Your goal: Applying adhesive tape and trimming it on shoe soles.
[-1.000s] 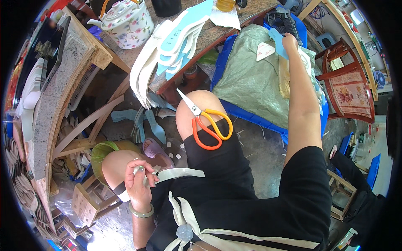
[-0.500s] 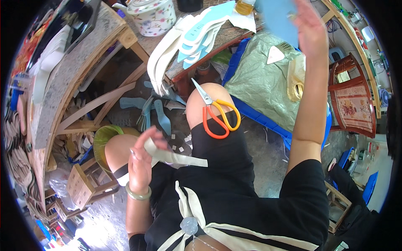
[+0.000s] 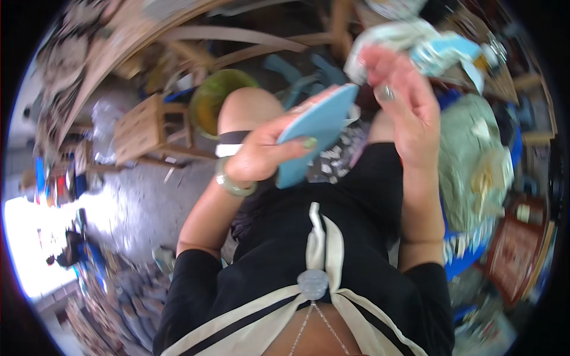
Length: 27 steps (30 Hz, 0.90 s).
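Note:
A flat light-blue insole [image 3: 320,130] is in my left hand [image 3: 261,151], which has the thumb on its near face and the other fingers behind it. It stands tilted over my lap. Just right of its upper tip, my right hand [image 3: 412,113] is raised with its fingers partly bent and the thumb apart; blur softens them, and no held thing shows. Beyond that hand lie white pieces [image 3: 386,35] and light-blue pieces [image 3: 451,50] on a table. More blue insole shapes [image 3: 285,68] lie on the floor past my knees.
A yellow-green bin [image 3: 240,77] stands by my left knee, with a wooden stool [image 3: 136,130] left of it. On my right, a green sack [image 3: 466,148] lies over a blue-edged container [image 3: 475,255]. A wooden chair [image 3: 513,261] is farther right. Small white scraps [image 3: 335,160] show between my legs.
The blue insole has come down from the upper right and is now in my left hand. My right hand is nearer. The white strip and scissors no longer show. The view has swung left.

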Available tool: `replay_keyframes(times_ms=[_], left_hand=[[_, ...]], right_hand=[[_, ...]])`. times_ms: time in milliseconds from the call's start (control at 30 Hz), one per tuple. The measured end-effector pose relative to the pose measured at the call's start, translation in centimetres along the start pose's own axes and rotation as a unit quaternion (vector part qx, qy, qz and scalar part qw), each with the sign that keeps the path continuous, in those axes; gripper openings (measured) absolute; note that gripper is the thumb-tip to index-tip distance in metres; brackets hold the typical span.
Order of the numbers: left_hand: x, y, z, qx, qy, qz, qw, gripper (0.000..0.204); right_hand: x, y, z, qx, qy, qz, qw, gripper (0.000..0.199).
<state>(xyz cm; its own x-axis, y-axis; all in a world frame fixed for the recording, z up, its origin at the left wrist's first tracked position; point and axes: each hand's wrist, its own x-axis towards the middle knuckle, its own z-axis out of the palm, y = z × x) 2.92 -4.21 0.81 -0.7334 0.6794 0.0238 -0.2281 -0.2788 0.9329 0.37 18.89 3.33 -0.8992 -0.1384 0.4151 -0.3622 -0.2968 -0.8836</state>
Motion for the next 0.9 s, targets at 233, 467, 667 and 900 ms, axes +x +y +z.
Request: replay_keyframes(times_ms=[233,467,667,900], left_hand=[[-3.8,-2.0,-0.5,-0.226,-0.114,0.021,0.967,0.065],[-3.1,-2.1,0.8,-0.195,-0.024,0.131,0.972,0.053],[-1.3,-1.6,-0.7,-0.177,-0.031,0.009,0.984,0.053],[0.9,0.4,-1.1,-0.038,0.221,0.204,0.953,0.047]], right_hand=[[-4.1,5.7,0.6,-0.026,-0.164,0.213,0.963,0.042],[-2.8,7.5,-1.4,0.067,-0.239,0.207,0.946,0.064],[-3.0,9.4,-1.6,0.112,-0.125,0.15,0.974,0.056],[-1.5,5.8,-5.7,0.088,0.024,0.024,0.996,0.023]])
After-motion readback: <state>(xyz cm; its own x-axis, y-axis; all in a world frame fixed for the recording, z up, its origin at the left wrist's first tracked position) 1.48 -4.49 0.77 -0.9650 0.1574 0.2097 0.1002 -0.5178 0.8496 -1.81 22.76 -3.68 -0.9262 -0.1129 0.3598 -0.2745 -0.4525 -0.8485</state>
